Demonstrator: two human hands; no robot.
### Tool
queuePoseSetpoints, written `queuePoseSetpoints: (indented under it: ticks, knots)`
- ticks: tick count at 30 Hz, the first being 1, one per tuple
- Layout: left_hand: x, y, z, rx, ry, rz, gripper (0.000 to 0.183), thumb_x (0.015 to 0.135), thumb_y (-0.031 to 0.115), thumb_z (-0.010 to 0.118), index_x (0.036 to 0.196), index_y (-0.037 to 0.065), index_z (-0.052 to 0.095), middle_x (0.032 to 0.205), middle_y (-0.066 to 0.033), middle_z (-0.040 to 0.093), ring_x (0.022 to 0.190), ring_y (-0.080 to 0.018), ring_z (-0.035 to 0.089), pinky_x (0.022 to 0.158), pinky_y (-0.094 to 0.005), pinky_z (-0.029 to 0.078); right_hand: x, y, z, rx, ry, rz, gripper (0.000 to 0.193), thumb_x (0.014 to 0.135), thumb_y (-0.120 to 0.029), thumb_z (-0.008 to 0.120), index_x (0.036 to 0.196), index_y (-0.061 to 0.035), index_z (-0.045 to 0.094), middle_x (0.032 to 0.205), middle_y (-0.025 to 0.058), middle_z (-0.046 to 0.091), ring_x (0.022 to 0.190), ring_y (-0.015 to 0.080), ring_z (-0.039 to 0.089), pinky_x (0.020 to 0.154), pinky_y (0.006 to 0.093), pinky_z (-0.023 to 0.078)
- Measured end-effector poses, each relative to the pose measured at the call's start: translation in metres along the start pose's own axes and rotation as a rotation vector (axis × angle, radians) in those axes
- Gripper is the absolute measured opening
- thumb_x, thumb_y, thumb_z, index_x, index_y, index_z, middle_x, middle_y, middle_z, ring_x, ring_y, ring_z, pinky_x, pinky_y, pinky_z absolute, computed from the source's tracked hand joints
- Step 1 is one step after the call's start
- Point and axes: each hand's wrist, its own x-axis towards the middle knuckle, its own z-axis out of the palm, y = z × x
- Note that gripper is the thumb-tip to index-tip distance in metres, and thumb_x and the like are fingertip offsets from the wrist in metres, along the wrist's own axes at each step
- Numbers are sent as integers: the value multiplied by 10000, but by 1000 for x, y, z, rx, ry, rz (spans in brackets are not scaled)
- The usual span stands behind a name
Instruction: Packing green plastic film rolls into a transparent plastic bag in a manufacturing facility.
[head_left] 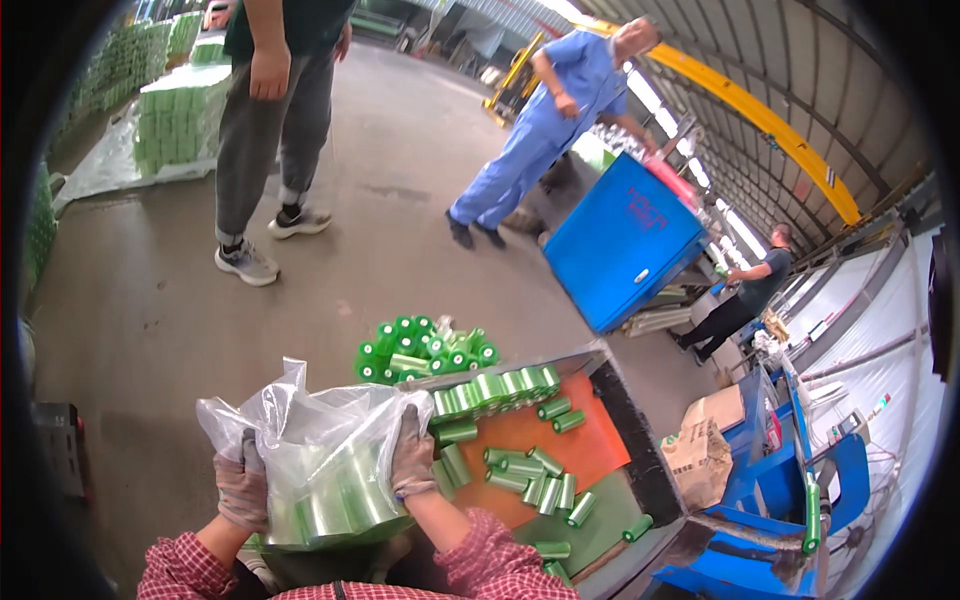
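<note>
A transparent plastic bag [325, 425] stands in front of me, its mouth loose and crumpled at the top. Through its film show several green rolls [345, 503] packed side by side. My left hand [242, 487], in a grey-pink work glove, grips the bag's left side. On the opposite side my right hand [412, 462], gloved likewise, grips the film near the upper edge. Just right of that hand is a metal-edged bin [632, 425] with an orange and green bottom. Loose green rolls [540, 480] lie scattered in it, and a row of rolls [495, 393] lines its far side.
Beyond the bin, a pile of green rolls [425, 350] sits on the floor. A person in dark trousers [270, 150] stands ahead left, another in blue [540, 130] beside a blue cabinet [625, 240]. Blue machinery [740, 560] and a brown paper sack [698, 465] are at right.
</note>
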Motion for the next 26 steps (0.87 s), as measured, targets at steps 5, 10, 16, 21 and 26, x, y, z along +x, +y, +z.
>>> queuePoseSetpoints:
  ticks: [5,10,16,21,26]
  knots:
    - [25,-11,0,412,-134,154,190,832,34,471,1012,-3,522,889,-156,574,742,-309,566,658,-379,459,50,43,-1,-748,-136,-998,577,898,-241,453,1316,102,252,927,234,594,809,354,590,722,371,476]
    - [15,-18,-5,24,-152,-133,269,852,100,508,1102,2,503,986,-96,581,865,-194,567,753,-319,477,30,14,23,-534,-103,158,481,833,-473,455,1033,-36,453,766,209,574,724,358,569,677,406,446]
    - [-50,-60,-20,509,-331,-212,440,901,226,454,1279,17,369,1242,-162,438,1160,-282,390,1019,-360,280,1,13,9,-305,-134,141,665,824,-626,416,680,-4,602,598,179,584,656,372,584,644,410,432]
    - [-92,-91,-8,719,-269,-264,519,907,235,468,1344,40,270,1302,-124,386,1209,-253,340,1059,-308,222,6,33,-10,-723,-299,138,736,828,-651,324,861,20,628,865,265,599,952,414,547,779,433,444]
    - [-131,-21,-60,319,170,-792,451,819,261,552,1185,8,479,1111,-175,545,982,-256,542,789,-330,434,-23,-10,-32,-957,-500,397,846,832,-670,225,1006,69,596,1040,270,573,1089,356,510,885,411,412]
